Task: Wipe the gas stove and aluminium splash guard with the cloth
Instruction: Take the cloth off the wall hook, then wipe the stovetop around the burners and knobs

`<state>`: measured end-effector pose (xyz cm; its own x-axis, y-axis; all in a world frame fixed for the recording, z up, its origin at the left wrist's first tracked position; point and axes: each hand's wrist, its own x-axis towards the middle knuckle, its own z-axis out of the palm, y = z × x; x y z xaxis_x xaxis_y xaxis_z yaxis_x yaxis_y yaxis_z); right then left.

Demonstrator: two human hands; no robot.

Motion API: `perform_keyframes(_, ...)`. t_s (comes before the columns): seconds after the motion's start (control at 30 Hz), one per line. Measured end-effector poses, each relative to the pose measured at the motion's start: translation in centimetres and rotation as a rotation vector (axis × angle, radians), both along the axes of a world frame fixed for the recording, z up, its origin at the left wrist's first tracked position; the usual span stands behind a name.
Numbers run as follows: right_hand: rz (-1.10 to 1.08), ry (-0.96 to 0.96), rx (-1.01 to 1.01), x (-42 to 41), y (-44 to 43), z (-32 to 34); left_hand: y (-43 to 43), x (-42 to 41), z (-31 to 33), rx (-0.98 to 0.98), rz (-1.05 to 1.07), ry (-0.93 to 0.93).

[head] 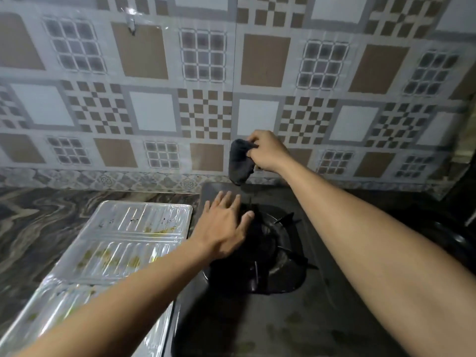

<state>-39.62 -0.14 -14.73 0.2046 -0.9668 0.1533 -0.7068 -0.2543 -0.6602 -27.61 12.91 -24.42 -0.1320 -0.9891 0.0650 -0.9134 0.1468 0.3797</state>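
Tiled wall behind, brown, white and grey checker squares, patterned border strip along its base. Small clear hook stuck upper left. Dark marbled counter below. Dim light, right side darker.

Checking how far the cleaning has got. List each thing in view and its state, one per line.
cloth: dark, bunched, held up off the stove
right hand: shut on the cloth
left hand: open, fingers spread over the burner
gas stove: unlit, surface smudged
burner grate: in place on the stove
aluminium splash guard: lying flat beside the stove, yellowish stains on it
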Motion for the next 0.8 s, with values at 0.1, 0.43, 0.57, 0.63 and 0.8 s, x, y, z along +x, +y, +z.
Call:
perform_keyframes(0.1, 0.17, 0.072, -0.042, 0.7, -0.5, -1.9, 1.8, -1.0, -2.2, 0.113, -0.008, -0.127)
perform_keyframes(0.43, 0.421, 0.369, 0.009, 1.5, -2.7, -7.0, 1.9, -1.5, -3.6, 0.049, 0.032, -0.311)
perform_keyframes(0.57, 0.613, 0.553, 0.125, 3.4, -3.3, -8.8, 1.9, -1.7, -3.5, 0.046, 0.077, -0.32)
perform_keyframes(0.63, 0.645, 0.55, 0.14, 4.0, -3.9, -9.3, 1.9, -1.7, -3.4, 0.053, 0.098, -0.311)
perform_keyframes(0.8, 0.627, 0.389, 0.026, 4.2, -4.8, -9.9, 1.9, -1.9, -3.2, 0.071, 0.141, -0.254)
